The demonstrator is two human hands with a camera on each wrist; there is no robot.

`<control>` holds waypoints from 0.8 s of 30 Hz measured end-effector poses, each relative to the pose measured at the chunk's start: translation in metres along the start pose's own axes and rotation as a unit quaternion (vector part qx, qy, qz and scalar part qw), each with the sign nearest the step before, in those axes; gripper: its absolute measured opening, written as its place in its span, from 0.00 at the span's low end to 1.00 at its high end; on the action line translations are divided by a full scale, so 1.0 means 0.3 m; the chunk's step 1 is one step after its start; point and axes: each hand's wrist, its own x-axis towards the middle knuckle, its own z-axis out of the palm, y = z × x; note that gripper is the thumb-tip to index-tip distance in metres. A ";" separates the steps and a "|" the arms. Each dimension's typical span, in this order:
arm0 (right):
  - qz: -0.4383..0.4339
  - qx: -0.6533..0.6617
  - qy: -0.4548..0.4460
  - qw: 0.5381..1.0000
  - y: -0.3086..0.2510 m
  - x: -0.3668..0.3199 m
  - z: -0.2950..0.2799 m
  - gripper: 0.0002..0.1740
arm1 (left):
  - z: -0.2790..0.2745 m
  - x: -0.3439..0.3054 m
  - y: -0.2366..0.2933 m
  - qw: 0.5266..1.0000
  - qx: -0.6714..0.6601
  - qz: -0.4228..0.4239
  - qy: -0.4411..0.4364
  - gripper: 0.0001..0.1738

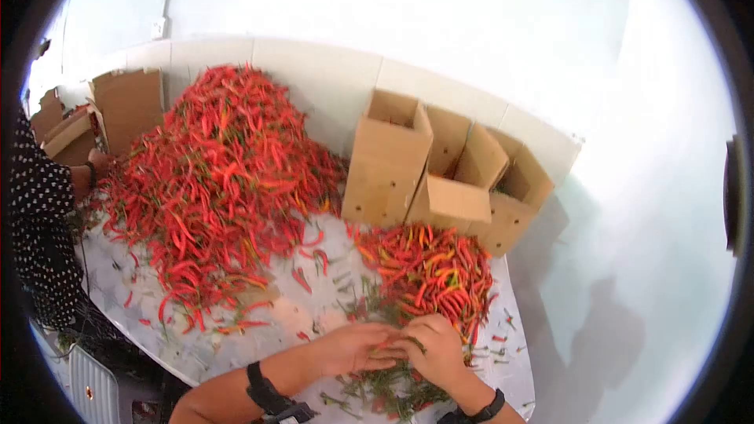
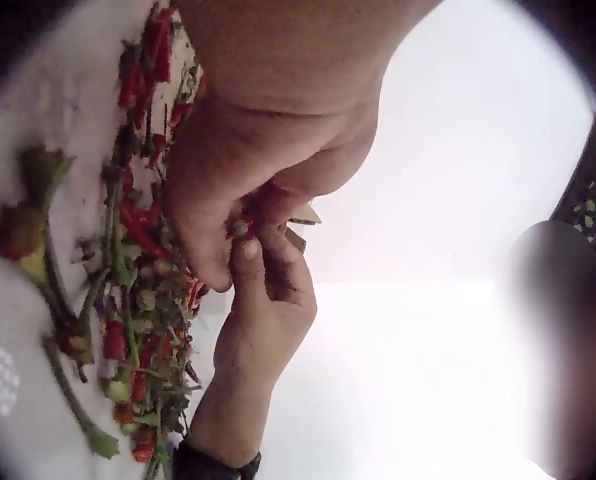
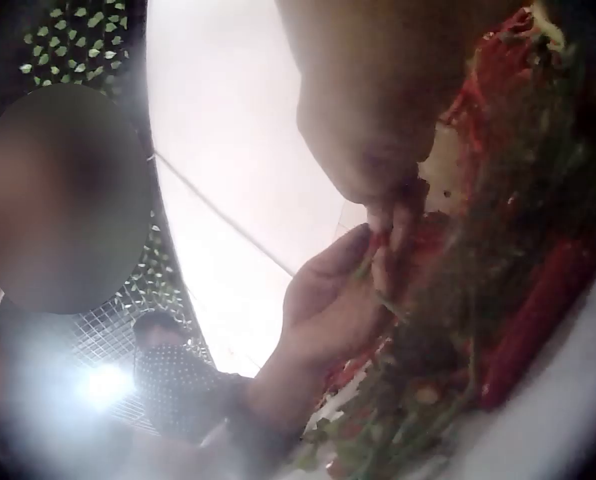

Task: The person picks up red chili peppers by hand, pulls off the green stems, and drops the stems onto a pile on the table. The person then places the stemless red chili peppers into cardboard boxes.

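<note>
My left hand (image 1: 353, 349) and right hand (image 1: 436, 348) meet at the fingertips over the front of the table. Between them is a small red chili pepper (image 3: 380, 242), mostly hidden by fingers. The left hand holds it and the right fingers pinch it; a thin green stem shows beside the left fingers in the right wrist view. Below my hands lies a litter of green stems (image 1: 385, 394) with red bits among them. Just beyond is a smaller pile of red and orange chilies (image 1: 440, 271).
A tall heap of red chilies (image 1: 228, 157) covers the table's left side. Open cardboard boxes (image 1: 386, 161) stand along the back right. Another person's patterned sleeve (image 1: 39, 180) is at the far left, near more cardboard (image 1: 129, 110). Loose stems scatter over the white tabletop (image 1: 514, 361).
</note>
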 end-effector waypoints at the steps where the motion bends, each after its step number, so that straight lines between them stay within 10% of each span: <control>1: -0.010 -0.014 0.007 1.000 0.000 0.005 -0.001 0.10 | 0.000 -0.003 0.011 1.000 0.008 0.009 0.018 0.14; 8: -0.049 -0.054 0.314 0.947 -0.202 0.260 -0.250 0.06 | -0.016 -0.034 0.082 0.970 0.098 0.126 0.183 0.15; 14: -0.283 -0.080 0.567 0.769 -0.322 0.573 -0.356 0.06 | -0.101 -0.024 0.122 0.944 0.084 0.251 0.199 0.16; 20: -0.031 -0.150 0.365 0.918 0.016 0.922 -0.169 0.12 | -0.085 -0.023 0.133 0.934 0.049 0.301 0.186 0.15; 24: 0.041 -0.070 0.208 0.975 0.163 0.760 -0.003 0.12 | -0.099 -0.024 0.143 0.956 0.028 0.278 0.091 0.13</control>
